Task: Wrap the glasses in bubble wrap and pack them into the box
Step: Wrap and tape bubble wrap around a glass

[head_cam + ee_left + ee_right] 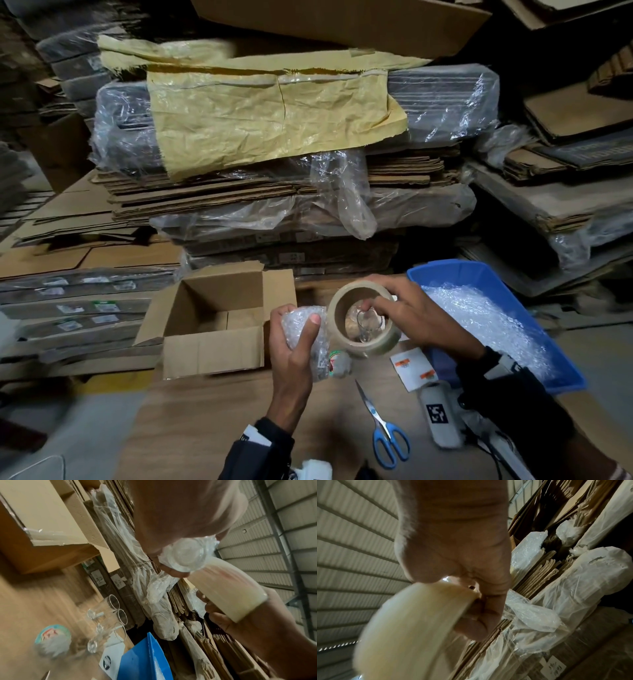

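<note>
My left hand grips a glass rolled in bubble wrap, held upright above the table; its wrapped base shows in the left wrist view. My right hand holds a roll of clear packing tape beside the bundle, fingers hooked through the core and over the rim. Bare glasses stand on the table below; one shows through the tape roll's hole. The open cardboard box sits left of my hands, and nothing shows inside it.
A blue bin of bubble wrap sits to the right. Blue-handled scissors, a white card and a small round lidded tub lie on the cardboard table. Stacked flat cartons in plastic rise behind.
</note>
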A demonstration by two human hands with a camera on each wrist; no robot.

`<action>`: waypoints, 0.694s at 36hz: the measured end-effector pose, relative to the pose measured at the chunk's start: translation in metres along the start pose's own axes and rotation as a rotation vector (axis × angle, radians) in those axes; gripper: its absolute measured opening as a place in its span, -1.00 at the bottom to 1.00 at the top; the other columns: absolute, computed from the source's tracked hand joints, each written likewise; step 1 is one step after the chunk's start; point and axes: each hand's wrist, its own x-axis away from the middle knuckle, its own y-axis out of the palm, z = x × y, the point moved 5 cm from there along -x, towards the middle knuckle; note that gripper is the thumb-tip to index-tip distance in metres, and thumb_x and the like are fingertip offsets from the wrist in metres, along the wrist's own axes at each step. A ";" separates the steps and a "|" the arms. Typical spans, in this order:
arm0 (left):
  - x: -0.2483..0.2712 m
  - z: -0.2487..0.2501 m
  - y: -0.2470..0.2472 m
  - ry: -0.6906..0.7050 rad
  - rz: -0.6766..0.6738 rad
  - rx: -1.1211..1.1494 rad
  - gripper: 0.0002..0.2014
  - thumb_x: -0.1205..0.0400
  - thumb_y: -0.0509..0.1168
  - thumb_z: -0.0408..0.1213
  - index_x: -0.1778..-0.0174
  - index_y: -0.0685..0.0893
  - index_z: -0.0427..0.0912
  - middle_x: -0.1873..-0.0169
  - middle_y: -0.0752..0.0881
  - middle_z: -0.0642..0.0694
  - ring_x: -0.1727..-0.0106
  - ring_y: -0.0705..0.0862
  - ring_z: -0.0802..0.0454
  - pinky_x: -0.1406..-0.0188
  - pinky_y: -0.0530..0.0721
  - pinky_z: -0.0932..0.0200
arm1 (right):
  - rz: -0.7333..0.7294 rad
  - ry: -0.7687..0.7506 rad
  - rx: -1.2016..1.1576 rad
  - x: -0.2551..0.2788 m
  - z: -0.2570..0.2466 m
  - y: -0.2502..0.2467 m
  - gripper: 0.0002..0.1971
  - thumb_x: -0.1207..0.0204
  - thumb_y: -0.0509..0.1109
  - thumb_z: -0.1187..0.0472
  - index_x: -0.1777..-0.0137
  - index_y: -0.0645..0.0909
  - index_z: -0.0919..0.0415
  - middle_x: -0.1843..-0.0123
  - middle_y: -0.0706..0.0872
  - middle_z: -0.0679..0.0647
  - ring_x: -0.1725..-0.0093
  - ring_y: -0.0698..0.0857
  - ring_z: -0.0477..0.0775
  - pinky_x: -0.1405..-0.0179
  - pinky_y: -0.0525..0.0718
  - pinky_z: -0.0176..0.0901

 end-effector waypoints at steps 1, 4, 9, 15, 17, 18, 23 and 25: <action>-0.001 -0.001 -0.002 -0.018 0.023 0.022 -0.43 -0.39 0.52 0.32 -0.17 0.55 0.11 -0.06 0.67 -0.33 0.03 0.75 -0.42 0.19 0.80 -0.43 | -0.025 0.021 -0.003 0.000 0.000 -0.002 -0.81 -0.36 0.35 0.17 0.16 0.81 0.05 0.13 0.84 0.04 0.10 0.75 -0.04 0.03 0.64 -0.05; -0.008 -0.002 -0.008 -0.029 0.043 0.089 -0.37 -0.40 0.48 0.24 -0.25 0.53 -0.06 -0.06 0.68 -0.30 0.08 0.77 -0.23 0.23 0.81 -0.13 | -0.153 0.059 0.001 0.009 -0.006 0.003 -0.76 -0.37 0.34 0.19 0.18 0.84 0.22 0.24 0.82 0.02 0.29 0.66 -0.19 0.23 0.54 -0.27; -0.012 0.006 -0.004 -0.001 0.036 0.057 -0.43 -0.44 0.45 0.25 -0.22 0.54 -0.01 0.01 0.75 -0.11 0.02 0.81 -0.23 0.07 0.84 -0.20 | -0.150 0.029 0.038 0.018 -0.024 0.006 -0.66 -0.34 0.33 -0.02 0.04 0.82 0.11 0.05 0.86 0.03 -0.02 0.80 0.07 -0.05 0.68 0.06; -0.011 0.012 0.003 -0.020 0.079 0.114 -0.47 -0.55 0.37 0.21 -0.25 0.51 -0.10 0.02 0.73 -0.14 0.10 0.80 -0.01 0.15 0.79 0.07 | -0.092 -0.021 0.132 0.027 -0.042 0.005 -0.62 -0.21 0.49 0.00 -0.08 0.68 -0.15 0.08 0.85 -0.01 0.16 0.82 0.00 0.06 0.80 0.08; -0.010 0.011 0.005 -0.077 0.084 0.150 -0.39 -0.52 0.42 0.33 -0.25 0.55 -0.07 -0.07 0.76 -0.20 -0.05 0.80 -0.12 -0.08 0.79 -0.16 | -0.106 -0.057 0.225 0.031 -0.049 0.009 -0.61 -0.17 0.46 -0.08 -0.05 0.72 -0.16 0.04 0.83 -0.11 0.10 0.80 -0.10 0.03 0.79 0.05; -0.009 0.010 0.007 -0.117 0.067 0.168 -0.32 -0.48 0.45 0.40 -0.29 0.56 -0.06 -0.15 0.75 -0.28 -0.15 0.78 -0.23 -0.21 0.75 -0.34 | -0.118 -0.061 0.245 0.033 -0.052 0.011 -0.61 -0.16 0.44 -0.11 -0.04 0.75 -0.16 0.03 0.83 -0.14 0.06 0.79 -0.13 -0.01 0.78 0.04; 0.000 0.015 0.017 -0.264 -0.029 0.337 -0.09 -0.42 0.52 0.39 -0.51 0.46 -0.14 -0.31 0.68 -0.50 -0.26 0.75 -0.42 -0.25 0.73 -0.43 | -0.153 -0.043 0.239 0.035 -0.055 0.018 -0.62 -0.18 0.43 -0.13 -0.01 0.81 -0.10 -0.03 0.82 -0.29 -0.03 0.78 -0.19 -0.10 0.75 -0.02; 0.001 0.017 0.018 -0.285 -0.077 0.469 -0.06 -0.44 0.55 0.24 -0.58 0.40 -0.27 -0.37 0.63 -0.56 -0.24 0.77 -0.39 -0.06 0.81 -0.22 | -0.157 -0.037 0.227 0.036 -0.057 0.018 -0.63 -0.19 0.44 -0.10 0.00 0.82 -0.09 -0.06 0.82 -0.33 -0.07 0.78 -0.22 -0.15 0.73 -0.05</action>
